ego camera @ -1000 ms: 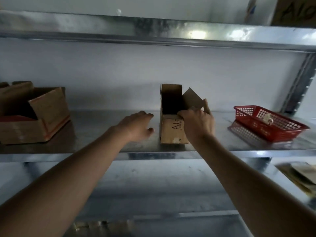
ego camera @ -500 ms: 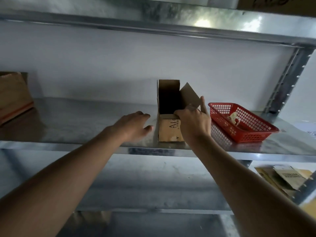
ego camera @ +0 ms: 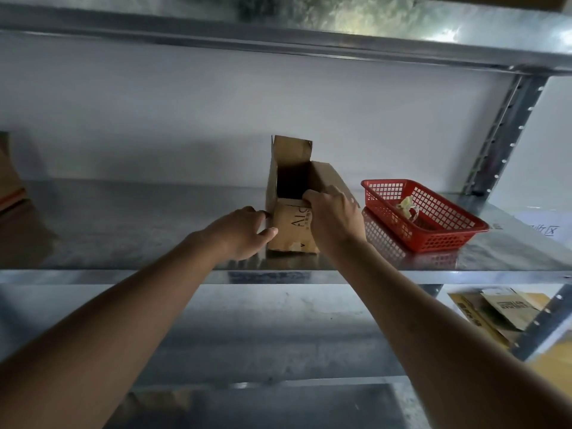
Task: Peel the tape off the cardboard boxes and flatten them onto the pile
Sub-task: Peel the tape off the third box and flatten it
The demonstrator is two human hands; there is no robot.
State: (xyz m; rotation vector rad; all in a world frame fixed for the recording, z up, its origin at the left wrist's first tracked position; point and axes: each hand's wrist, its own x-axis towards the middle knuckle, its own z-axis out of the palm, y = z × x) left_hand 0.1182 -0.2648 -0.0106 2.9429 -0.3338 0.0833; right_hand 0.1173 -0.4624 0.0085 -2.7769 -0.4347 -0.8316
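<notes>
A small open cardboard box (ego camera: 290,226) with printed letters stands on the metal shelf (ego camera: 139,230), its flaps up at the back and right. My right hand (ego camera: 334,216) grips the box's near top edge, fingers curled over the rim. My left hand (ego camera: 244,232) touches the box's left side, thumb against the front corner and fingers on the left wall. A pile of flattened cardboard (ego camera: 498,311) lies on the lower shelf at the right.
A red plastic basket (ego camera: 445,233) holding a crumpled scrap of tape (ego camera: 407,205) sits just right of the box. Another cardboard box (ego camera: 9,181) shows at the far left edge. An upper shelf (ego camera: 278,35) hangs overhead; a perforated upright (ego camera: 501,137) stands at the right.
My left hand has moved right and now touches the box's left side. My right hand has curled its fingers down over the box's rim. The view has shifted right.
</notes>
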